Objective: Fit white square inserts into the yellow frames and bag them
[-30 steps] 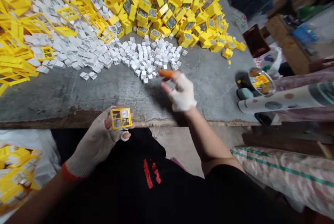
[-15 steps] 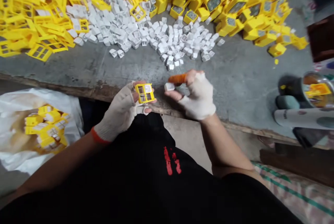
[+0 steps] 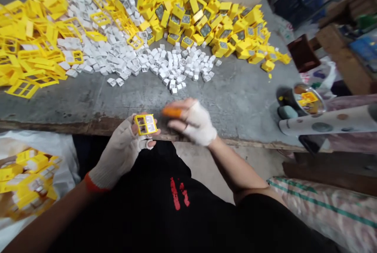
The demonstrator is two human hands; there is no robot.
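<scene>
I have the small yellow frame (image 3: 146,124) in my left hand (image 3: 119,153), at the near edge of the worktop (image 3: 241,105). Its two right openings look filled with white; the two left ones seem bare, though at this distance I can't be sure. By my reading it is about half filled.

Plenty is left to work through: a heap of white pieces (image 3: 118,54) spreads across the far middle, and loose yellow frames (image 3: 32,41) pile up to the left. Near left, an opened bag (image 3: 67,149) holds yellow frames with white pieces (image 3: 37,162), which I'd judge to be finished ones.

My left forearm comes in from the near left, its fingers closed around the frame's edges, the openings facing up to me. My right hand (image 3: 198,123) is just right of the frame, apart from it, fingers pointing left and only narrowly parted. The one in the orange cover (image 3: 172,112) is blurred, and I can't tell whether anything is pinched there.
</scene>
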